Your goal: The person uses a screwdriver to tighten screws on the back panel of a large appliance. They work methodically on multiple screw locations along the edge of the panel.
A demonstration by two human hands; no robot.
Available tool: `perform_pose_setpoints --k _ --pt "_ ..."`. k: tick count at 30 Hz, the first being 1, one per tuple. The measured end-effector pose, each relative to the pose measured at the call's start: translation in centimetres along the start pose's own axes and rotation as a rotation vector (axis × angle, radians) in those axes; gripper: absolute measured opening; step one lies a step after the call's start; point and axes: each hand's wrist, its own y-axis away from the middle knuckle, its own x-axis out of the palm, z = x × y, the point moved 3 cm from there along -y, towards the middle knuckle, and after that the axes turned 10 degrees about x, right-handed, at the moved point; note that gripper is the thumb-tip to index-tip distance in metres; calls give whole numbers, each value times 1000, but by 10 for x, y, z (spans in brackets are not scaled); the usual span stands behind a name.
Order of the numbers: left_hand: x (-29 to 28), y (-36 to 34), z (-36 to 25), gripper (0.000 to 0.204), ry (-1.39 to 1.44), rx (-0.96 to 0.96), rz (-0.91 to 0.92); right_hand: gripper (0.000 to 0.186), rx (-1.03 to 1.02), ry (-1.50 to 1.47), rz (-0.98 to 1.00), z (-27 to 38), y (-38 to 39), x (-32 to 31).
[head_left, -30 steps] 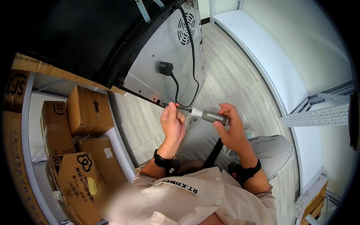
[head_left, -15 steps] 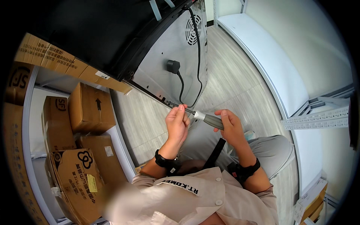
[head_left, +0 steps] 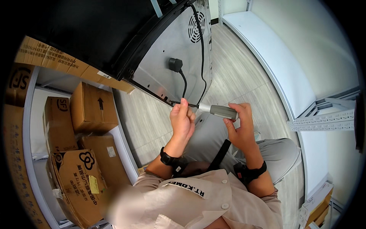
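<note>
A screwdriver [head_left: 223, 112] with a grey handle and a white collar lies almost level in front of me. My right hand [head_left: 241, 120] grips the end of its handle between thumb and fingers. Its thin shaft runs left through my left hand [head_left: 183, 117], whose thumb and finger pinch it. The tip meets the lower edge of a pale metal panel [head_left: 152, 72] on a large black cabinet-like appliance [head_left: 95, 34]; the exact contact point is too small to make out. A black plug [head_left: 175, 65] on a cord hangs against that panel, above my left hand.
On the left, a shelf rack [head_left: 126, 152] holds several cardboard boxes [head_left: 93, 108]. Another cardboard piece [head_left: 68, 63] lies beneath the appliance. White shelving [head_left: 267, 53] curves along the right, with a perforated metal upright [head_left: 324, 125]. My grey-trousered leg [head_left: 276, 156] rests on the wood-look floor [head_left: 236, 72].
The screwdriver's handle has risen, bringing the tool closer to level. My right hand has moved up and right with its grip shifted toward the handle's end; the left hand has risen slightly.
</note>
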Motion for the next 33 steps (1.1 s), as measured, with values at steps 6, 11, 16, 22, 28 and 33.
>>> perform_pose_setpoints --k 6,11,16,22,28,33 --pt "-3 2 -1 26 -112 -18 18 24 264 -113 105 2 3 -1" --pt "-1 16 -3 28 -112 8 130 25 402 14 184 -7 5 3" --pt "-11 15 4 27 -91 66 133 26 581 -109 348 -3 7 3" --pt "-4 12 9 27 -3 72 54 39 -17 36 119 23 2 -5" --pt "-6 13 7 28 -7 73 29 38 -49 80 126 15 2 -3" --pt "-3 16 3 28 -106 69 44 29 421 -165 263 5 9 8"
